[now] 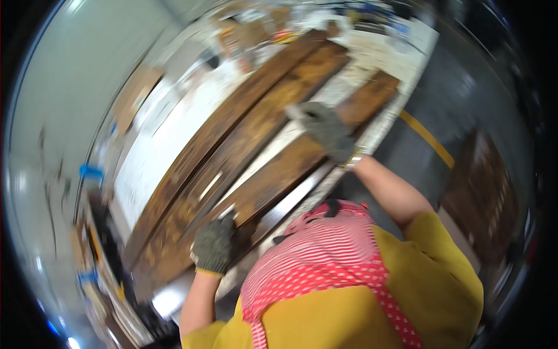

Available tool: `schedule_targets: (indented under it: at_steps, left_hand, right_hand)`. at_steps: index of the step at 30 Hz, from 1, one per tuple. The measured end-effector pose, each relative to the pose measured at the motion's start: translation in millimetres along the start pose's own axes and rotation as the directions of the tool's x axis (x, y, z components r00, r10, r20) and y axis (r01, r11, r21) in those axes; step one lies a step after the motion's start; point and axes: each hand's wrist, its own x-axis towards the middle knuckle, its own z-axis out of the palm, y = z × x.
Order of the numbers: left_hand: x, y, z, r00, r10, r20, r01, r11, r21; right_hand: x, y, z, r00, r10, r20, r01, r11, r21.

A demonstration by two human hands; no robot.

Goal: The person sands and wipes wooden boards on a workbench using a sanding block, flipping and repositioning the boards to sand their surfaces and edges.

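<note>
Head view. A person in a yellow shirt and a red-and-white patterned apron is leaning over a long desk that is running diagonally from lower left to upper right. Several long, brown, rust-stained boards are lying side by side on the desk, parallel to its length. The nearest board is lying along the desk's near edge, with a pale strip of desk surface showing between it and the next board.

The left hand, in a grey knitted work glove with a yellow cuff, is resting on the near end of the nearest board; its fingers are curled down over the board's end, gripping it. The left forearm is rising almost straight up from the lower edge of the picture, bare from the elbow to the glove.

The right hand, in a matching grey glove, is reaching far forward with the arm nearly straight and bare below the short sleeve. Its palm is lying flat on the far part of the same board, fingers extended and close together, pointing toward a small pale object at the fingertips; motion blur is hiding whether they are pinching it.

The grey floor, with a yellow line, is lying to the right of the desk.
</note>
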Motion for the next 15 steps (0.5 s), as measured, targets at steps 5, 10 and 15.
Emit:
schedule_targets:
  at_steps: [5,10,15]
  left_hand:
    - [-20,14,11,0.998,-0.057,0.006,0.057,0.997,-0.045]
    - [-35,27,10,0.986,-0.156,-0.056,0.143,0.971,-0.191]
    - [-55,10,28,0.938,-0.309,0.159,0.332,0.932,-0.145]
  right_hand:
    - [-12,-6,-16,0.957,0.287,0.036,-0.286,0.919,0.270]
    - [-22,93,-54,0.979,0.201,0.045,-0.206,0.958,0.200]
    - [-13,99,-63,0.920,0.342,0.190,-0.388,0.734,0.558]
